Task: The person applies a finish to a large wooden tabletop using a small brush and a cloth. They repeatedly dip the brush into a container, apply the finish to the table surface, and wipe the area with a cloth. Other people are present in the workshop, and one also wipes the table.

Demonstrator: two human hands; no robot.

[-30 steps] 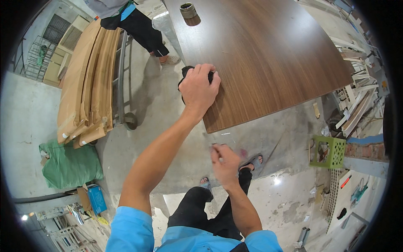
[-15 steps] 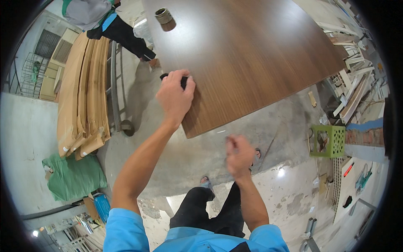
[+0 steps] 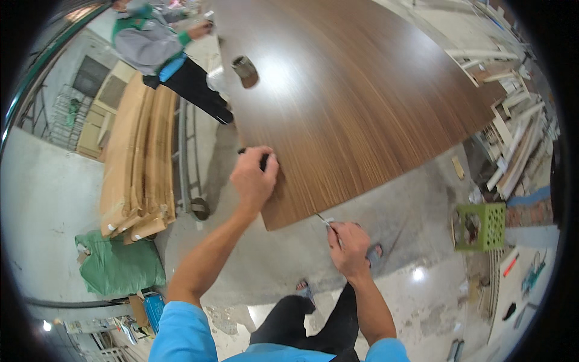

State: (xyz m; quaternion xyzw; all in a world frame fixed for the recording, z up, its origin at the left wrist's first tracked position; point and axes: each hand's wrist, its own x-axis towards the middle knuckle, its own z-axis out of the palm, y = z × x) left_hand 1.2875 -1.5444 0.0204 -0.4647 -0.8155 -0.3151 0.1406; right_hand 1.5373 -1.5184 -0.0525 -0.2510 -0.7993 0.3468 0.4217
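A large brown wood-grain board stretches away in front of me, its near corner close to my hands. At its left edge, my left hand is closed around a black cloth and rests on the board, with most of the cloth hidden by the fingers. My right hand pinches a thin brush with a pale shaft. Its dark tip meets the board's near edge, though I cannot tell exactly how firmly it touches. Farther off on the board stands a small metal can.
A person in grey and green stands at the board's far left side. Tall cardboard sheets lean at left, above a green sack. To the right are a green plastic crate and a heap of wooden strips.
My right hand has come up to the board's near edge with the brush. My left hand stays on the cloth at the left edge. The view has tilted, showing more of the other person.
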